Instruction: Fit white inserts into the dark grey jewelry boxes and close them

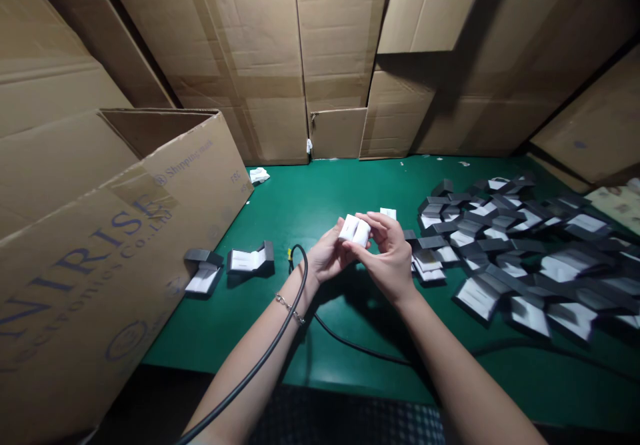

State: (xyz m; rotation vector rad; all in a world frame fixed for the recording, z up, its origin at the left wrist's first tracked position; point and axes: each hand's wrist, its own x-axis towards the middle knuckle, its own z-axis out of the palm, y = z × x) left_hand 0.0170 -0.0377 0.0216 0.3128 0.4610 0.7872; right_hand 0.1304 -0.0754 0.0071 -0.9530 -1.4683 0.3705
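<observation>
Dim, even overhead light falls on the green desk (pixel 240 205), leaving a soft, dark shadow just below the fingers (pixel 385 228). Detail stays sharp around the fingers, while cardboard panels (pixel 500 51) beyond and right of them fall into deep shadow and bow with wide-angle distortion near the frame's edges.

Lots of free green surface (pixel 320 191) ahead of our left hand (pixel 325 255) and right hand (pixel 387 258), right up to the cardboard wall (pixel 210 45). Going right, we hit the pile of open black boxes (pixel 505 251); going left, the big carton (pixel 125 231) blocks us, and a black cable (pixel 302 298) loops close by.
</observation>
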